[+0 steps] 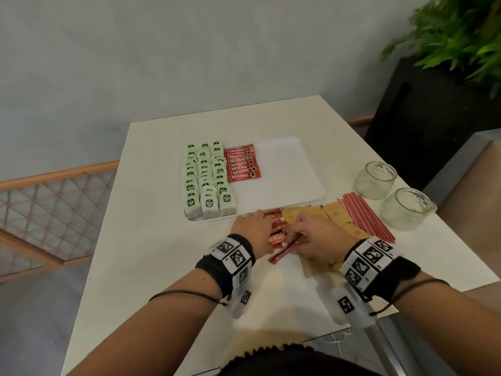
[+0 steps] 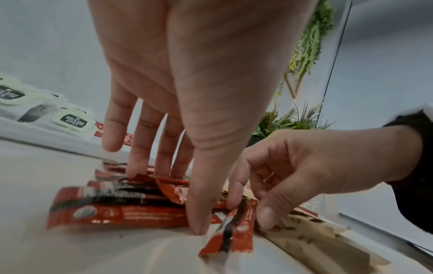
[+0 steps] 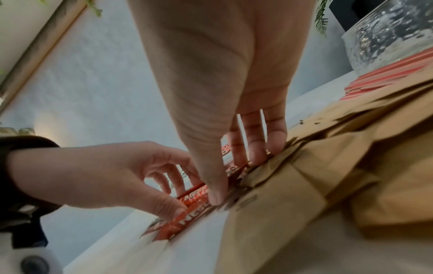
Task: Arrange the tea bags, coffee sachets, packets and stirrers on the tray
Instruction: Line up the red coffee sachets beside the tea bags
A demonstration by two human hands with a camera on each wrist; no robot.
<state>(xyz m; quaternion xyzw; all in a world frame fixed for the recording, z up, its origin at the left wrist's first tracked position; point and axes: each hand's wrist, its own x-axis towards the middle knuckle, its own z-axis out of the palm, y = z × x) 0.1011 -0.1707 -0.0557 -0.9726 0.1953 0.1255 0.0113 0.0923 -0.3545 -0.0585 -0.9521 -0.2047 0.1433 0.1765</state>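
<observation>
A grey wall (image 1: 135, 55) backs a cream table (image 1: 151, 240), a plant (image 1: 458, 31) at its far right. The white tray (image 1: 287, 169) holds rows of tea bags (image 1: 206, 180) and coffee sachets (image 1: 242, 164). Brown packets (image 1: 336, 215), red stirrers (image 1: 366, 215) and two jars (image 1: 375, 179) lie off it. The left hand (image 1: 253, 226) rests straight fingers on loose sachets (image 1: 278, 234). Only the left wrist view shows the right hand (image 1: 314, 234) pinching one sachet (image 2: 236, 229).
</observation>
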